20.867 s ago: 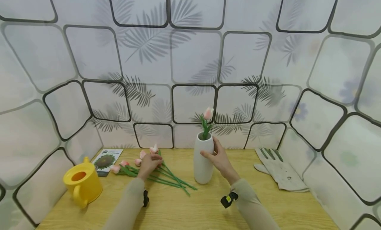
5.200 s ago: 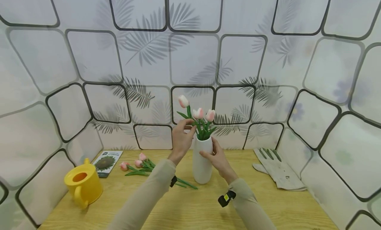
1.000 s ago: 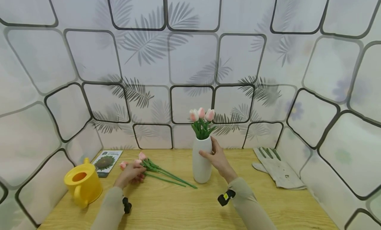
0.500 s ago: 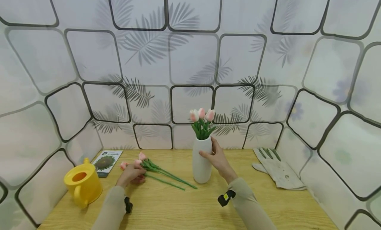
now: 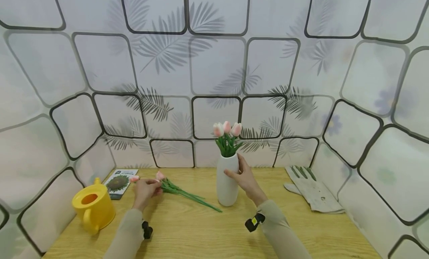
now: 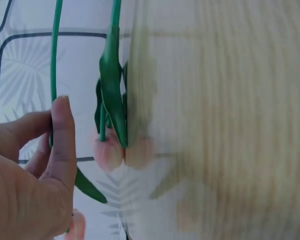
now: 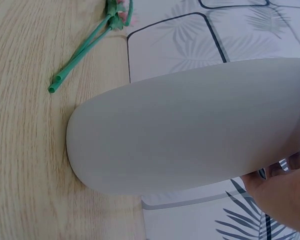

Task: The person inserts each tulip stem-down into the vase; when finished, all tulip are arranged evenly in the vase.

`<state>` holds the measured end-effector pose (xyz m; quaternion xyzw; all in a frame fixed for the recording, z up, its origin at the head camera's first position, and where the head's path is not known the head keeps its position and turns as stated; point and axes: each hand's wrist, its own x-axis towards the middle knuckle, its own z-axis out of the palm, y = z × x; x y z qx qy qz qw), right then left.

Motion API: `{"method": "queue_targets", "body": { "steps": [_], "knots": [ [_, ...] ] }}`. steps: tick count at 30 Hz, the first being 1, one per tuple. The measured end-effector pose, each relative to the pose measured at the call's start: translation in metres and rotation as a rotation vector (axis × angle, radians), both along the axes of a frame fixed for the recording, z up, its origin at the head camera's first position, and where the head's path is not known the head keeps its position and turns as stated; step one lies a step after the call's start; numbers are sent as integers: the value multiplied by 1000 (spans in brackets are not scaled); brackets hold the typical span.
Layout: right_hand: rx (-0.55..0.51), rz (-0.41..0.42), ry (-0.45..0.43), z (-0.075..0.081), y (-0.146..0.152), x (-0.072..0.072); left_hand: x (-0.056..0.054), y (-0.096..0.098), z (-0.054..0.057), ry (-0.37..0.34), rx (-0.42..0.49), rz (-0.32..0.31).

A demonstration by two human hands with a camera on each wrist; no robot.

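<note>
At lower left in the head view, the left hand pinches a tulip, its stem partly covered; at lower centre, the right hand grips a smooth white vase hiding 3 pink-and-white tulips' lower stems.

A yellow watering can stands near a printed card, a glove well apart.

vase: white | tulips: pink-white (stems: green) | backdrop: grey leaf print

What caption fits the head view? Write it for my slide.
The left hand pinches a pink tulip while the right hand holds a white vase of three tulips.
</note>
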<state>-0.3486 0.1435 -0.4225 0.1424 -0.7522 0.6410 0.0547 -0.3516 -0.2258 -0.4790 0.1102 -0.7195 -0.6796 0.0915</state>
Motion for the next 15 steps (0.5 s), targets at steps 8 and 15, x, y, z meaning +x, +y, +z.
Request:
{"method": "queue_targets", "body": {
  "steps": [8,15],
  "knots": [
    [-2,7,-6,1,-1,2,-3,12,10,98,52,114],
    [1,-3,-8,2,-1,1,-3,25,22,155,0,217]
  ]
}}
